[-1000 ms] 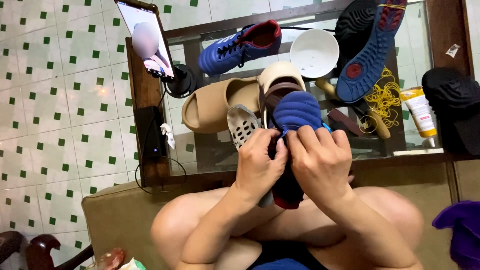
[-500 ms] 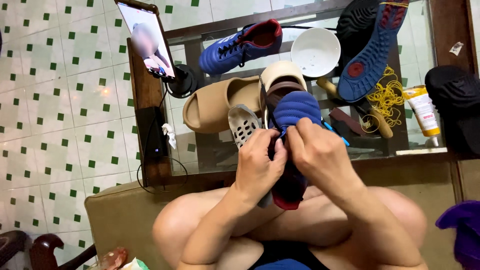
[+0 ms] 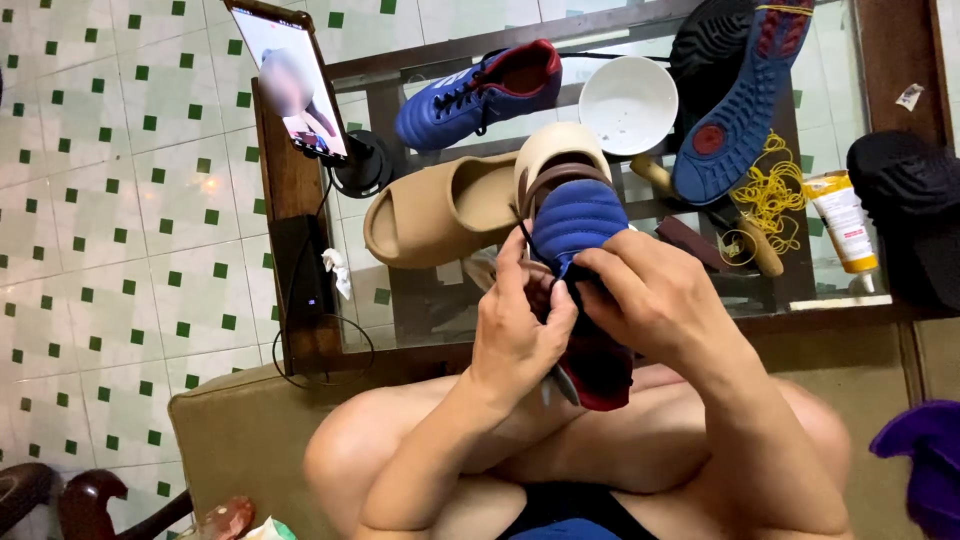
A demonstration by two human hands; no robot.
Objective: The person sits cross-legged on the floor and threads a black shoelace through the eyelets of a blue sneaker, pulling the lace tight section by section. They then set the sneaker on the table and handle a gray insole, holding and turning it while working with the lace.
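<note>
Left hand: the left hand (image 3: 515,335) is gripping the blue shoe (image 3: 580,225) from its left side, fingers (image 3: 512,262) curled and pressed against the upper, the thumb pinching a dark lace (image 3: 528,240) near the middle.
Right hand: the right hand (image 3: 655,300) is wrapping over the shoe from the right, its fingers bent and pressed together on the lacing area, touching the left thumb.
Blue shoe: it is being held up over the person's knees, toe pointing away, red lining showing at the bottom, just in front of the glass surface (image 3: 420,300).
On the surface: a tan slip-on shoe (image 3: 440,210) is lying just beyond the hands; a second blue shoe (image 3: 480,95) is lying behind it; a white bowl (image 3: 628,105) is sitting beside a blue sole (image 3: 735,110) turned upward; yellow cord (image 3: 770,195) and a yellow tube (image 3: 842,220) are lying to the right.
Left edge: a phone (image 3: 290,80) is standing on a holder, screen lit.
Floor: green-and-white tiles (image 3: 120,220) are showing to the left.
</note>
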